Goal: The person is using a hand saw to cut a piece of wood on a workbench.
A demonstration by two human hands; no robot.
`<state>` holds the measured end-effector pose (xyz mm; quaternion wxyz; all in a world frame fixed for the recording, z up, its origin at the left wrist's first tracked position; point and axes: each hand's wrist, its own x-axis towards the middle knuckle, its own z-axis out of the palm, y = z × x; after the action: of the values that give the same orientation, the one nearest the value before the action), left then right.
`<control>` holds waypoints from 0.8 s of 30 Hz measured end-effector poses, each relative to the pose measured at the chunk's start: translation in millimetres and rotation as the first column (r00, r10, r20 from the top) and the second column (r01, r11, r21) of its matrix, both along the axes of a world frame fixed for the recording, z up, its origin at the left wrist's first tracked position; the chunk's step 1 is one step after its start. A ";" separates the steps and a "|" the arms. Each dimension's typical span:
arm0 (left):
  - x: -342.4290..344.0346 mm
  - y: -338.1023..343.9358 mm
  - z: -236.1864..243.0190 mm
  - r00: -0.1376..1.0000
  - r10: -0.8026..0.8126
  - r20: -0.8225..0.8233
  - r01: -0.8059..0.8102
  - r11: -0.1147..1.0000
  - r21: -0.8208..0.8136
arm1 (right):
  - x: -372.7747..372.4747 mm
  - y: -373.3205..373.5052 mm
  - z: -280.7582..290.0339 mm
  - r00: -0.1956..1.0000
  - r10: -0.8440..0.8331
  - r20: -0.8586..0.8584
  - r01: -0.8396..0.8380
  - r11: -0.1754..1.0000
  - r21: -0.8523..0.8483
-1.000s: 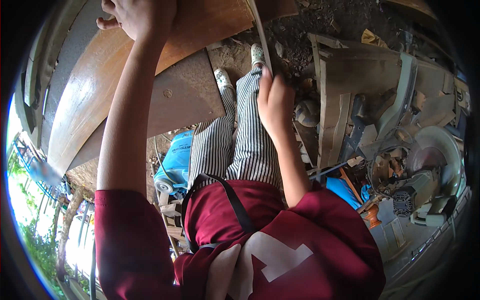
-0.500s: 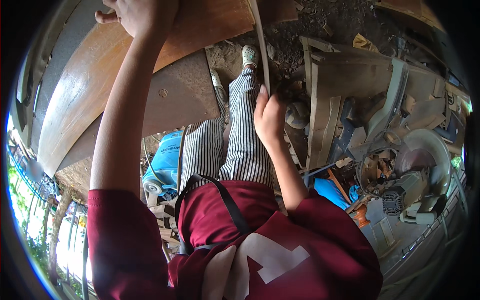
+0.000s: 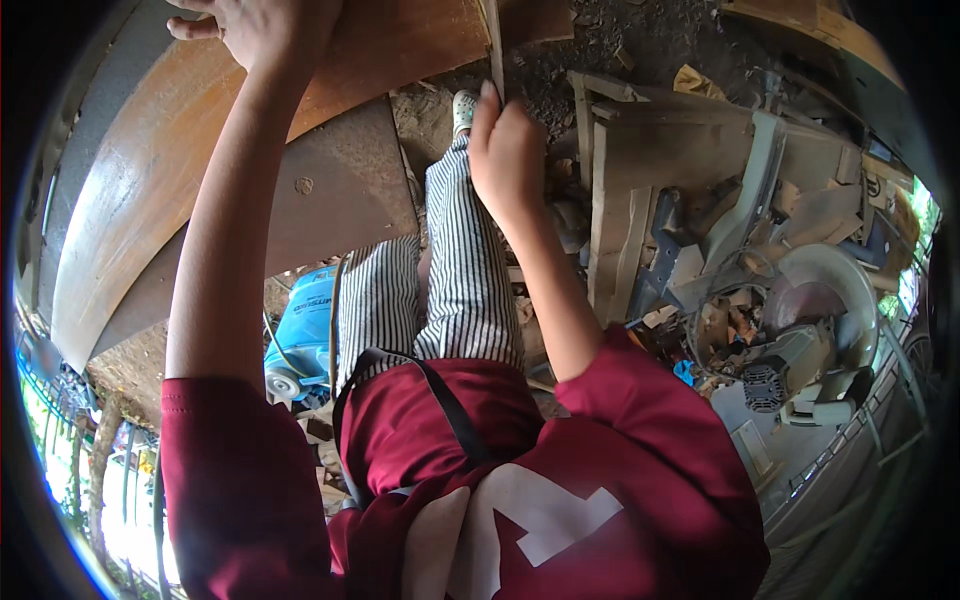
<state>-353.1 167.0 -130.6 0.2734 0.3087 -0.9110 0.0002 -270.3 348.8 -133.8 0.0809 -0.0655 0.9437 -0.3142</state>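
In the head view, the work looks under way rather than finished, though how much is done is a judgement. The right hand [image 3: 508, 150] has its fingers curled closed around the lower end of a long, thin, pale strip [image 3: 494, 45], the thumb lying along it. The strip runs up past the right end of a glossy orange-brown wooden board [image 3: 390, 60], which overlaps a dull dark-brown flat panel [image 3: 345, 190]. The board's visible part is in one piece, and the strip has not been let go.

The left hand [image 3: 265, 35] is over the board; two fingers show spread apart, the others lie beyond the top edge, so whether they press or hold anything cannot be told.

Also cut off are the strip's upper end and the board's far side, leaving what remains unclear. The strip's material is hard to make out, as is whether it touches the board. The right palm hides its lower tip.
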 end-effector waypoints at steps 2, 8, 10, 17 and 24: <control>-2.6 -2.2 1.4 0.999 0.028 -0.040 -0.028 1.000 -0.004 | 2.5 5.5 9.0 0.998 -0.014 0.054 0.015 1.000 -0.016; 1.5 -6.7 -2.3 0.998 0.063 -0.026 -0.063 0.998 0.007 | 68.5 53.6 11.9 0.981 -0.050 0.189 0.063 0.996 -0.064; 3.8 3.6 11.4 0.998 0.041 -0.057 -0.038 0.998 0.050 | 32.5 31.5 13.3 0.948 -0.006 0.318 -0.012 0.998 0.056; 5.4 7.0 7.9 0.998 0.060 -0.021 -0.059 0.996 0.064 | 61.8 39.4 13.7 0.994 -0.049 0.101 0.052 0.998 -0.020; -3.0 1.4 5.4 0.994 0.048 -0.095 -0.052 0.998 -0.037 | -2.7 0.0 20.3 0.991 0.020 0.133 -0.023 1.000 0.018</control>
<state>-356.0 168.3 -125.2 0.3218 0.3256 -0.8890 0.0106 -273.0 348.8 -113.4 0.1477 -0.0536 0.9385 -0.3076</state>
